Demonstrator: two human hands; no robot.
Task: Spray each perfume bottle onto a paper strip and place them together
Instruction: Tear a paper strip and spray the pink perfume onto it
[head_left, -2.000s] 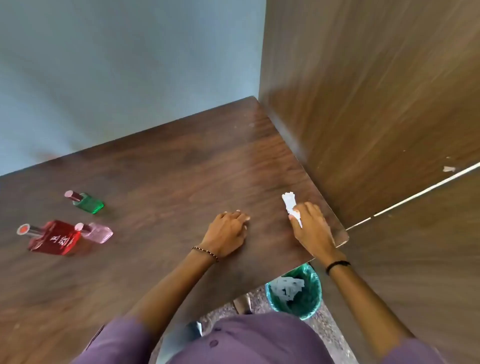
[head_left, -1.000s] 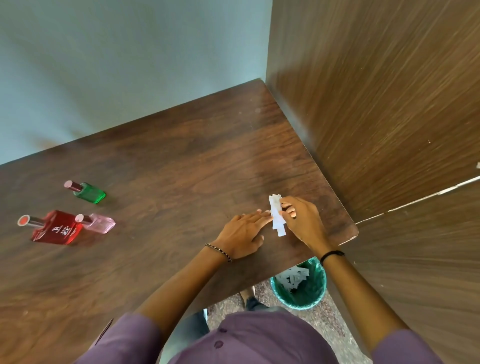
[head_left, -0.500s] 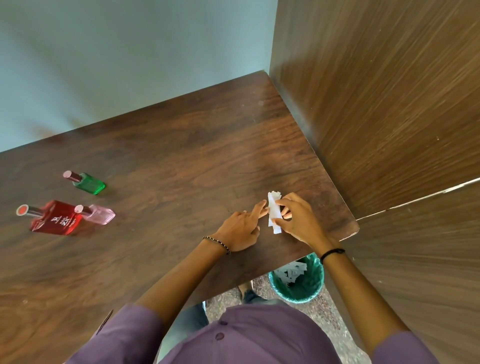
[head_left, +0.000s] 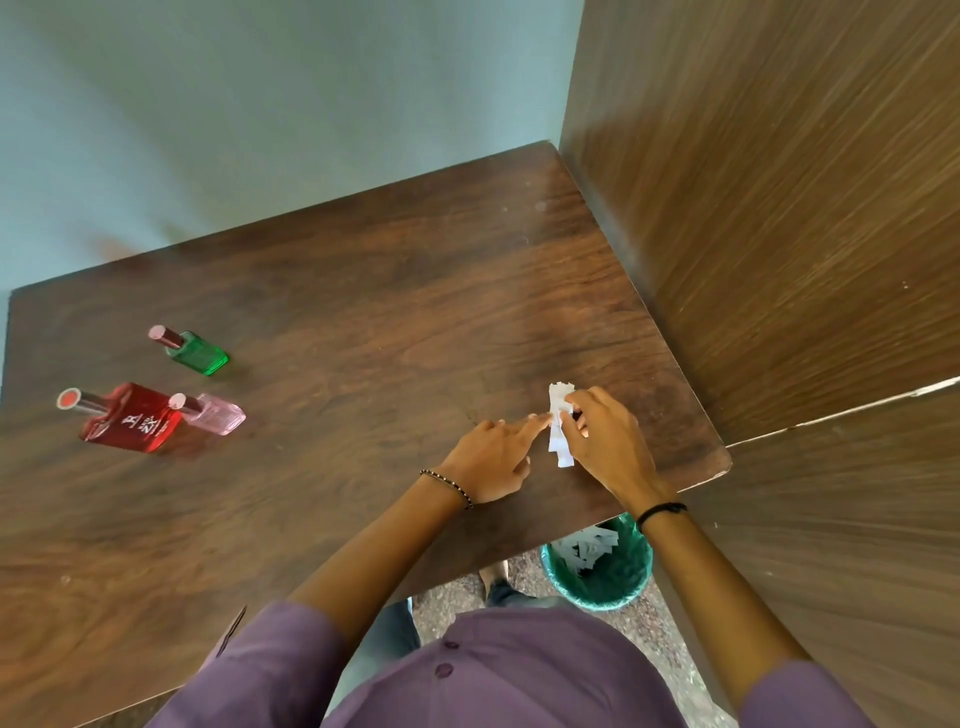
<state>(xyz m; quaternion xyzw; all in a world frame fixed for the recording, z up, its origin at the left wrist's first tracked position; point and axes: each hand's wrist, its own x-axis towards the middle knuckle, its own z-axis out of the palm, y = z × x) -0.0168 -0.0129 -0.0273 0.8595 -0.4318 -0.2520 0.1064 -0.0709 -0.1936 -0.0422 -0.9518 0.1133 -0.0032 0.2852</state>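
Observation:
A small bunch of white paper strips (head_left: 558, 421) stands near the table's right front corner. My right hand (head_left: 605, 441) pinches the bunch between thumb and fingers. My left hand (head_left: 493, 460) rests on the table just left of it, its index finger stretched out and touching the strips' left edge. Far to the left stand three perfume bottles: a green one (head_left: 200, 353) at the back, a large red one (head_left: 130, 423) in front, and a small pink one (head_left: 215, 413) right beside the red one.
The brown wooden table (head_left: 363, 322) meets a grey wall at the back and a wooden panel (head_left: 779, 208) on the right. Below the table's right front corner stands a green bin (head_left: 597, 571) holding used paper strips.
My right hand lifted the strips off the table edge and brought them leftward. My left hand slid right and stretched its index finger to the strips. The bottles have not moved.

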